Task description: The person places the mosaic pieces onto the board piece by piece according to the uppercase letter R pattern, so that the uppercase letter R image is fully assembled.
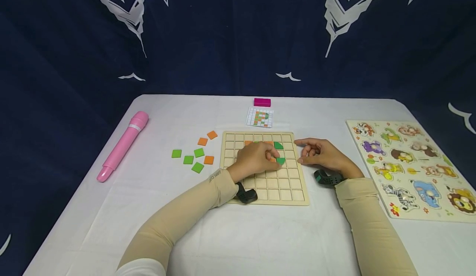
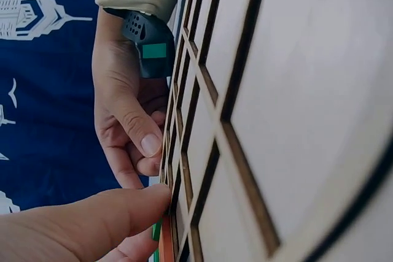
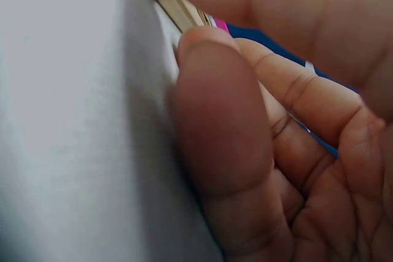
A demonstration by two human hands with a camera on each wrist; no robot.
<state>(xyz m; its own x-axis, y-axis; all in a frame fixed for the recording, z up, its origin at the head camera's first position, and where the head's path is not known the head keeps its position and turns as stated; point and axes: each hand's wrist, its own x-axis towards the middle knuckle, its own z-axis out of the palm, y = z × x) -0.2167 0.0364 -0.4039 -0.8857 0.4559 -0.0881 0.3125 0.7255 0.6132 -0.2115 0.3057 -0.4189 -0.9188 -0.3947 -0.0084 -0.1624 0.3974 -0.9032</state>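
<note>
A wooden grid board (image 1: 279, 193) lies on the table with orange and green tiles in its upper cells. My left hand (image 1: 256, 158) reaches over it, thumb and fingertips pinching a green quarter-round tile (image 1: 281, 161) beside an orange tile. Another green quarter-round tile (image 1: 278, 145) sits higher up the board. In the left wrist view the thumb tip meets the grid, with an orange edge (image 2: 166, 240) showing below; the left hand covers several tiles. At the board's right edge, my right hand (image 1: 321, 154) rests with forefinger and thumb against the rim, holding no tile.
Loose green tiles (image 1: 188, 160) and orange tiles (image 1: 209, 160) lie left of the board. A pattern card (image 1: 259, 117) and a magenta block (image 1: 262, 102) stand behind it. A pink microphone-shaped object (image 1: 122, 146) lies at left, an animal puzzle board (image 1: 412, 168) at right.
</note>
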